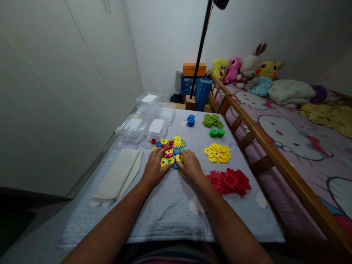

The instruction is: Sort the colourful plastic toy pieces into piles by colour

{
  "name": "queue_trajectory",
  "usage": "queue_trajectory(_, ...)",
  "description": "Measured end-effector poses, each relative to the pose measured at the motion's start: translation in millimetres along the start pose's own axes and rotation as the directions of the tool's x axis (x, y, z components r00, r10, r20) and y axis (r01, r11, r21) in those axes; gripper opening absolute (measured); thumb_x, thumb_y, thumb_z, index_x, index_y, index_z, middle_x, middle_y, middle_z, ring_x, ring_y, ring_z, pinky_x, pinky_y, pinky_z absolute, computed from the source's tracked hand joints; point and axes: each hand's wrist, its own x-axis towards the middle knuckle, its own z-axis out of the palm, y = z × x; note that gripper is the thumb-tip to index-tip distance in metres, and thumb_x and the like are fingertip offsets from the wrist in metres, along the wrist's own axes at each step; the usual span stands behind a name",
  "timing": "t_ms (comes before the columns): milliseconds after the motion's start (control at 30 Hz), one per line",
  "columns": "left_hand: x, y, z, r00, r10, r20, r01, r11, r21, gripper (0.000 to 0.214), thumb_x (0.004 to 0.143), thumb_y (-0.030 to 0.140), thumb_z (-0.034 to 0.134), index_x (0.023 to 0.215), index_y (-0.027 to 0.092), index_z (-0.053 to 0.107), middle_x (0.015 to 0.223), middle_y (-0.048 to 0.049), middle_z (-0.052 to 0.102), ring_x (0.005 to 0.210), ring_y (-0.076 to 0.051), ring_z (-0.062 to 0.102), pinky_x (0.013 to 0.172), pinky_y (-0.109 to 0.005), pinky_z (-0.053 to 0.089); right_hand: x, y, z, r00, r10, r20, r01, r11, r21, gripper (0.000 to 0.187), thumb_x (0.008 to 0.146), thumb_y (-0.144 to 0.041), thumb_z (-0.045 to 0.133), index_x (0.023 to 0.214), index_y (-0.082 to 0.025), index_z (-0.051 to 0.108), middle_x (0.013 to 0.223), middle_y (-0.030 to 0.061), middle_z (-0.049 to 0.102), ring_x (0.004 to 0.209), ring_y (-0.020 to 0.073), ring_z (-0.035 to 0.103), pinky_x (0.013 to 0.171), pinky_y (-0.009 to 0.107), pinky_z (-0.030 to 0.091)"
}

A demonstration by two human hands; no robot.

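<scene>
A mixed heap of plastic interlocking pieces, flower-shaped and square in yellow, blue, red and green, lies in the middle of the cloth. My left hand rests at its left side, fingers reaching over the edge and thumb apart. A thin red piece shows close to those fingertips. On the heap's right side is my right hand, its thumb and forefinger apart around a yellow flower piece; a firm grip on it is not visible. Both palms face down, hiding part of the heap.
Sorted piles of red, yellow, dark green, light green and blue pieces lie to the right. Clear lidded boxes stand back left, near a folded cloth. A wooden bed rail borders the right edge.
</scene>
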Motion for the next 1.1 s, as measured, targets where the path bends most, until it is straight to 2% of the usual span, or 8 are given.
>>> queue_trajectory(200, 5, -2, -4.6, 0.998, 0.028, 0.051, -0.027, 0.999, -0.029, 0.073, 0.077, 0.036, 0.077, 0.142, 0.024, 0.047, 0.145, -0.0137, 0.050, 0.138, -0.034, 0.045, 0.118, -0.054, 0.035, 1, 6, 7, 0.999, 0.011, -0.033, -0.009, 0.997, 0.075, 0.034, 0.088, -0.018, 0.059, 0.121, -0.014, 0.064, 0.118, 0.0143, 0.062, 0.114, 0.0262, 0.055, 0.103, 0.036, 0.044)
queue_trajectory(333, 6, -3, -7.8, 0.994, 0.062, 0.087, -0.064, 0.998, 0.022, 0.082, 0.071, 0.038, 0.081, 0.143, 0.024, 0.047, 0.146, -0.0142, 0.048, 0.137, -0.036, 0.044, 0.117, -0.057, 0.035, -1, 10, 0, 0.997, 0.004, -0.078, 0.005, 0.993, 0.121, 0.037, 0.085, -0.015, 0.059, 0.121, -0.014, 0.064, 0.119, 0.0138, 0.063, 0.115, 0.0265, 0.054, 0.104, 0.037, 0.042)
queue_trajectory(467, 5, -3, -12.1, 0.995, 0.056, 0.086, -0.065, 0.993, 0.103, 0.087, 0.067, 0.040, 0.083, 0.145, 0.026, 0.046, 0.147, -0.0138, 0.046, 0.137, -0.039, 0.042, 0.116, -0.057, 0.034, -1, 29, -27, 0.986, -0.002, -0.164, 0.022, 0.993, 0.118, 0.030, 0.084, -0.017, 0.061, 0.113, -0.017, 0.067, 0.115, 0.0116, 0.064, 0.111, 0.0260, 0.055, 0.102, 0.039, 0.042)
queue_trajectory(600, 4, -1, -17.8, 0.996, 0.013, 0.090, -0.031, 0.979, 0.202, 0.087, 0.065, 0.043, 0.084, 0.143, 0.025, 0.049, 0.145, -0.0151, 0.047, 0.129, -0.040, 0.047, 0.110, -0.058, 0.039, 1, 69, -65, 0.972, 0.040, -0.233, -0.034, 0.999, 0.029, 0.023, 0.085, -0.021, 0.063, 0.108, -0.018, 0.069, 0.111, 0.0115, 0.065, 0.108, 0.0262, 0.057, 0.099, 0.038, 0.042)
queue_trajectory(700, 4, 0, -21.8, 0.995, -0.029, 0.093, 0.002, 0.961, 0.275, 0.086, 0.064, 0.048, 0.084, 0.139, 0.023, 0.052, 0.142, -0.0158, 0.049, 0.124, -0.040, 0.050, 0.108, -0.057, 0.042, 2, 101, -85, 0.976, 0.093, -0.199, -0.114, 0.989, -0.098, 0.023, 0.083, -0.017, 0.064, 0.105, -0.017, 0.070, 0.110, 0.0112, 0.067, 0.107, 0.0258, 0.058, 0.098, 0.037, 0.041)
queue_trajectory(833, 3, 1, -24.1, 0.992, -0.091, 0.091, 0.057, 0.942, 0.331, 0.086, 0.066, 0.055, 0.082, 0.138, 0.018, 0.053, 0.137, -0.0173, 0.052, 0.120, -0.040, 0.051, 0.106, -0.055, 0.043, 4, 129, -91, 0.985, 0.148, -0.085, -0.165, 0.952, -0.257, 0.027, 0.081, -0.012, 0.065, 0.107, -0.015, 0.070, 0.111, 0.0120, 0.068, 0.105, 0.0245, 0.059, 0.095, 0.033, 0.042)
queue_trajectory(933, 3, 1, -23.6, 0.989, -0.111, 0.095, 0.075, 0.944, 0.321, 0.085, 0.067, 0.055, 0.081, 0.138, 0.018, 0.052, 0.132, -0.0166, 0.054, 0.118, -0.039, 0.052, 0.103, -0.053, 0.045, 6, 137, -87, 0.990, 0.140, -0.025, -0.140, 0.934, -0.329, 0.027, 0.082, -0.012, 0.065, 0.108, -0.015, 0.070, 0.113, 0.0127, 0.068, 0.104, 0.0242, 0.059, 0.094, 0.032, 0.043)
queue_trajectory(1100, 3, -1, -22.4, 0.986, -0.123, 0.109, 0.090, 0.960, 0.267, 0.081, 0.069, 0.052, 0.081, 0.137, 0.020, 0.052, 0.128, -0.0148, 0.057, 0.119, -0.037, 0.054, 0.102, -0.051, 0.047, 9, 139, -81, 0.994, 0.113, -0.008, -0.107, 0.917, -0.384, 0.027, 0.083, -0.010, 0.063, 0.109, -0.014, 0.070, 0.116, 0.0144, 0.067, 0.107, 0.0251, 0.058, 0.096, 0.033, 0.043)
